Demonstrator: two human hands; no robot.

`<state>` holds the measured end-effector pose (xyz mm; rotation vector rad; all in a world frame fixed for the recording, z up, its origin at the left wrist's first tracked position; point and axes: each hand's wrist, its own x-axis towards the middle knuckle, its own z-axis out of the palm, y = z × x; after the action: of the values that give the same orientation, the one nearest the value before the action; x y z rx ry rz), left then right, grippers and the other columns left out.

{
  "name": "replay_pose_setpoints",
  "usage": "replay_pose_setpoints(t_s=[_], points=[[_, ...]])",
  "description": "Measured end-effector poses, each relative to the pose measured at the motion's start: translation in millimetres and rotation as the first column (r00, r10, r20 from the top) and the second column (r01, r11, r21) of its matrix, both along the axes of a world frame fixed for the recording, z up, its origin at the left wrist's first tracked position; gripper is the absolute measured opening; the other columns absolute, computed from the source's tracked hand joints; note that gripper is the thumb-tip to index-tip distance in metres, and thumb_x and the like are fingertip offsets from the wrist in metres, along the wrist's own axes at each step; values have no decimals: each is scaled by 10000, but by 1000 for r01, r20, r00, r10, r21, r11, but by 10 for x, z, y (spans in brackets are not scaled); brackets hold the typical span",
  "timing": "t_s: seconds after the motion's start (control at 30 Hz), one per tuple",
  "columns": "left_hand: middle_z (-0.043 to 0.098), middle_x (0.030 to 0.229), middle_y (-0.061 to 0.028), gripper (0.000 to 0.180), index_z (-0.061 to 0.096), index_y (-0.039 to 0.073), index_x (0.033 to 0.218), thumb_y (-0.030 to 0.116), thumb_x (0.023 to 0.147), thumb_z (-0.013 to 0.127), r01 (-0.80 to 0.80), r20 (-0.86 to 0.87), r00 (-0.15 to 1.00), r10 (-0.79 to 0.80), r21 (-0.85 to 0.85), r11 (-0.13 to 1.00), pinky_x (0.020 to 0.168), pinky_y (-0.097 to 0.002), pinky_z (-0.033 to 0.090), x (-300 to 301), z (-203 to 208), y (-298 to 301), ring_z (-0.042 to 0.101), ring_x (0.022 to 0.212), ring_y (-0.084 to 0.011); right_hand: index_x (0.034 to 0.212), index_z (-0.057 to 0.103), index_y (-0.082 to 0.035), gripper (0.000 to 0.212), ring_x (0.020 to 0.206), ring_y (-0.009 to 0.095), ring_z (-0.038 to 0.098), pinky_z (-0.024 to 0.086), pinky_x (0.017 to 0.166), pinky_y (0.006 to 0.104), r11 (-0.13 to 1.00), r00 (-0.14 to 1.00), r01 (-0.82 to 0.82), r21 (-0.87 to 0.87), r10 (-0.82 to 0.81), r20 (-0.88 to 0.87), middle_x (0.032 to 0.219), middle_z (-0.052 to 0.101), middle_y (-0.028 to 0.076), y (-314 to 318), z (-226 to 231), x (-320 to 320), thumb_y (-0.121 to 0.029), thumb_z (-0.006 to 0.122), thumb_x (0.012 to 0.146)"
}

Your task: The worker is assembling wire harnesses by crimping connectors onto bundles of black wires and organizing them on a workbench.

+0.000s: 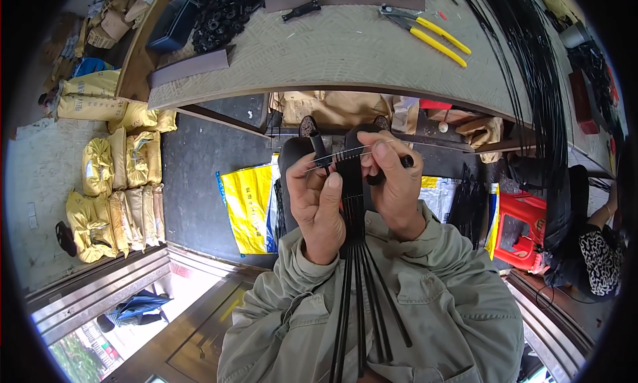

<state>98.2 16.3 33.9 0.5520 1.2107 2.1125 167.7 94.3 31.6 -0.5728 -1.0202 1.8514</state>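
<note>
Close to my chest, both hands work at the top of a bundle of thin black ribs [355,227], which look like umbrella ribs. The ribs fan out downward over my jacket. A thin bright wire [347,154] crosses their upper ends. My left hand [316,213] is closed, thumb and fingers on the left side of the bundle, by a short black tube-like part [318,145]. My right hand [397,184] is closed at the right side, thumb and forefinger at the wire. A black rounded part [407,161] sticks out beside its fingers; its full shape is hidden.
Yellow-handled pliers [435,41] and a small black part [301,11] lie on the workbench [332,57]. Black plastic parts [216,17] are heaped at far left, long black rods [531,71] at right. Yellow sacks [100,164], a red stool [522,230] and another person [598,250] are around.
</note>
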Motion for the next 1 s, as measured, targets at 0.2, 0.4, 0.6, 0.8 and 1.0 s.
replay_pose_setpoints(t_s=[0.2, 0.4, 0.6, 0.8, 1.0], points=[[518, 1063, -71, 358, 388, 17, 1175, -28, 846, 522, -7, -5, 1000, 8, 36, 999, 853, -235, 378, -9, 8, -6, 490, 943, -111, 930, 625, 45, 188, 660, 63, 435, 351, 582, 183, 992, 989, 117, 43, -121, 90, 747, 519, 20, -31, 63, -87, -98, 604, 811], [513, 1012, -46, 332, 450, 24, 1085, -73, 791, 567, 165, 102, 981, -165, 14, 986, 846, -246, 387, -266, 114, -116, 491, 929, -106, 875, 644, 28, 163, 737, 71, 497, 385, 652, 210, 938, 963, -244, 246, 204, 178, 800, 581, 42, 30, 33, 43, -56, 694, 744], [524, 948, -23, 273, 522, 23, 937, -63, 720, 664, 231, 55, 972, -226, -101, 968, 774, -234, 427, -487, 111, -164, 517, 856, -100, 731, 624, 33, 106, 634, 78, 428, 305, 532, 248, 954, 957, -245, 173, 209, 203, 701, 532, 35, -15, 125, 48, -54, 682, 744], [571, 928, -44, 262, 556, 5, 907, -17, 696, 710, 191, -21, 981, -194, -105, 976, 736, -233, 452, -547, 128, -181, 546, 787, -107, 792, 591, 27, 138, 636, 78, 465, 364, 561, 249, 968, 966, -151, 201, 102, 237, 772, 555, 43, -142, 150, -18, -55, 692, 746], [602, 860, -80, 305, 549, -16, 959, 169, 767, 695, 252, -36, 966, -258, -111, 961, 730, -256, 457, -521, 137, -197, 574, 775, -144, 882, 577, 24, 193, 663, 91, 508, 403, 593, 249, 981, 961, -121, 154, 77, 265, 838, 574, 67, -161, 135, -15, -55, 691, 748]])
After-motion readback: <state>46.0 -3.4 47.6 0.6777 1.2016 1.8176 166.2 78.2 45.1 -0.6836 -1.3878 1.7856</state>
